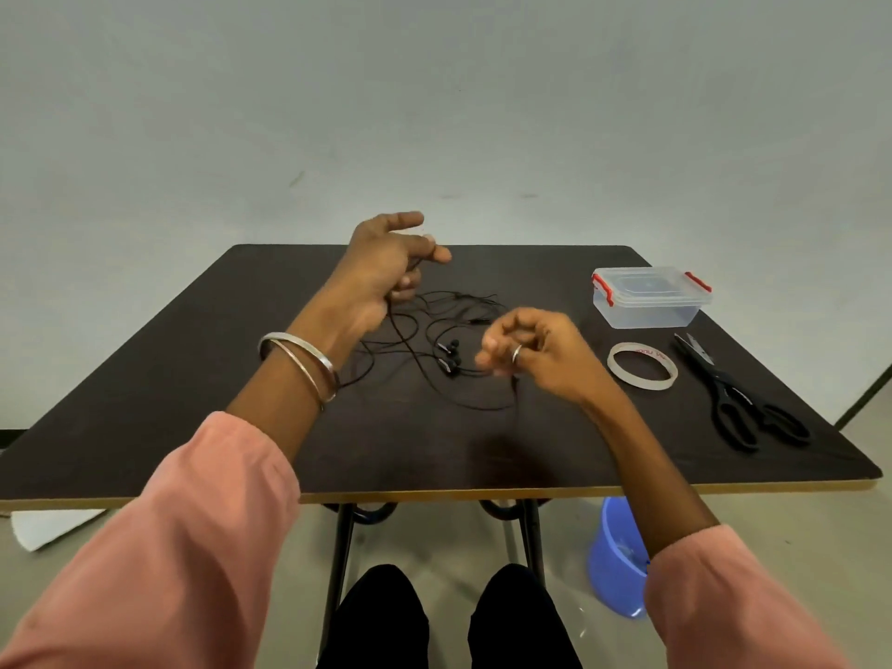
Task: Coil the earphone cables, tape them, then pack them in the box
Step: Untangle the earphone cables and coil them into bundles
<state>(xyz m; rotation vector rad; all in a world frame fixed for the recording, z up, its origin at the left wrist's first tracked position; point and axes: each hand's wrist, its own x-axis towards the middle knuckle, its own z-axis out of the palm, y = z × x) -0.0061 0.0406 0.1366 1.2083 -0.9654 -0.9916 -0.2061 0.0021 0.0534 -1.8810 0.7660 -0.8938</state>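
Note:
Black earphone cables [434, 330] lie in a loose tangle on the dark table [193, 403], with two earbuds [449, 357] near the middle. My left hand [386, 268] is raised above the tangle's far left, gripping a cable strand that hangs from its fingers. My right hand [531, 352] hovers at the tangle's right side, fingers pinched on another stretch of the cable, which loops down below it. A clear plastic box [649, 296] with red clips stands lidded at the back right. A roll of clear tape [642, 365] lies flat in front of the box.
Black scissors [743, 398] lie at the table's right edge, beside the tape. Below the table's front edge are a blue bucket [615, 557], the metal table legs and my knees. A pale wall rises behind the table.

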